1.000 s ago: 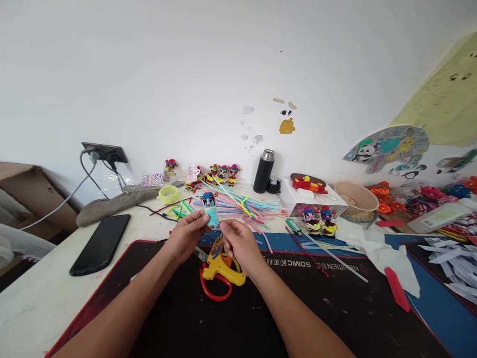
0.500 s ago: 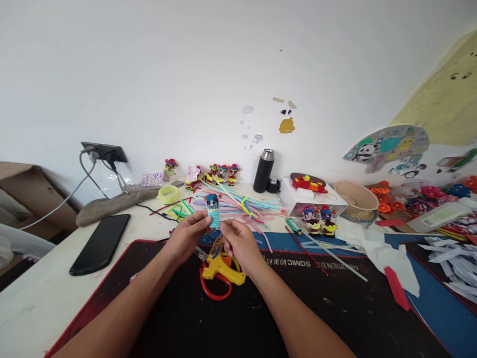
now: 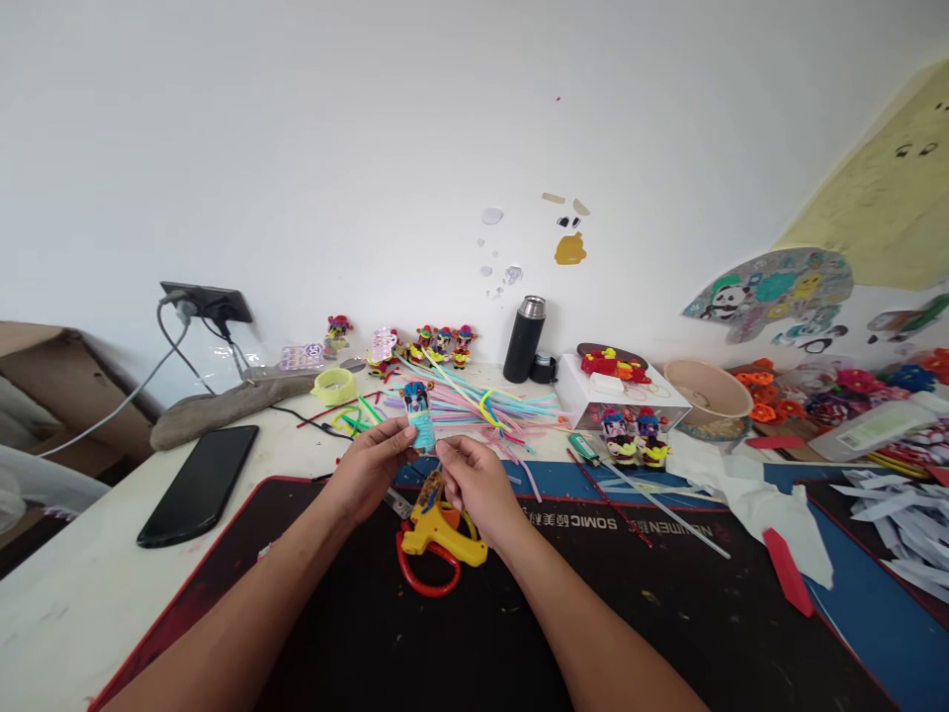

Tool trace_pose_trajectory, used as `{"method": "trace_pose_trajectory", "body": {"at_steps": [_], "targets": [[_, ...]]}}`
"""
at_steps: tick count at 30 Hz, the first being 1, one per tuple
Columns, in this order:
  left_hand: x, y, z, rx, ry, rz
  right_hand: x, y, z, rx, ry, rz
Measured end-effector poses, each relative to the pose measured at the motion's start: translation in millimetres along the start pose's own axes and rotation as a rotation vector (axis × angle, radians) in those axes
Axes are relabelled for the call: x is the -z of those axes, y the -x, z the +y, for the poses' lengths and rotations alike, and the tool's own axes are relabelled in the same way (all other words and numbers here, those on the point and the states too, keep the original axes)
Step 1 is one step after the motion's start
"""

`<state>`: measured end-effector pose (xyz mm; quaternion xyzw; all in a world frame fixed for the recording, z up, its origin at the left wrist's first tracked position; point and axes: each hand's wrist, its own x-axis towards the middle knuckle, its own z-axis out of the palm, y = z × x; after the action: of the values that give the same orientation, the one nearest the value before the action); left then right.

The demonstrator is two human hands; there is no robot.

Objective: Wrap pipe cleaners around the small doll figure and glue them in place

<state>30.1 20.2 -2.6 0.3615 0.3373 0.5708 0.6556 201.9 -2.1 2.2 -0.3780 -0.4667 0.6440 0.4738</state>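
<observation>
My left hand (image 3: 369, 470) pinches a small figurine (image 3: 419, 417) with a painted face and a light blue wrapped body, holding it upright above the desk. My right hand (image 3: 478, 485) is close beside it, fingertips pinched just below the figurine's base; what they grip is too small to tell. Under my hands lie a yellow glue gun (image 3: 441, 526) and red-handled scissors (image 3: 420, 571) on a black desk mat (image 3: 474, 633). A heap of pastel pipe cleaners (image 3: 481, 405) lies just beyond the figurine.
A black phone (image 3: 200, 485) lies left on the white desk. Tape roll (image 3: 333, 384), a row of finished figurines (image 3: 441, 344), a black flask (image 3: 525, 339), a white box (image 3: 623, 394), two figurines (image 3: 636, 437), a bowl (image 3: 708, 396) and paper scraps (image 3: 901, 519) crowd the back and right.
The figurine was lifted slightly and has come back down a little; both hands stay almost in the same place.
</observation>
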Motion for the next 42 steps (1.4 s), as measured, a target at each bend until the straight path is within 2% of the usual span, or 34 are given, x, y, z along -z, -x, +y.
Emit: {"method": "trace_pose_trajectory", "body": {"at_steps": [18,30,42], "targets": [[-0.1,-0.2,-2.2,0.008,0.000,-0.021,-0.3,-1.7,4.4,-0.004,0.019,0.000],[4.1,-3.5,1.7,-0.018,0.070,0.051,0.2,-0.2,-0.7,0.000,0.005,0.024],[-0.8,0.3,-0.3,0.013,0.034,0.006,-0.8,-1.1,2.4,0.005,-0.009,0.010]]}}
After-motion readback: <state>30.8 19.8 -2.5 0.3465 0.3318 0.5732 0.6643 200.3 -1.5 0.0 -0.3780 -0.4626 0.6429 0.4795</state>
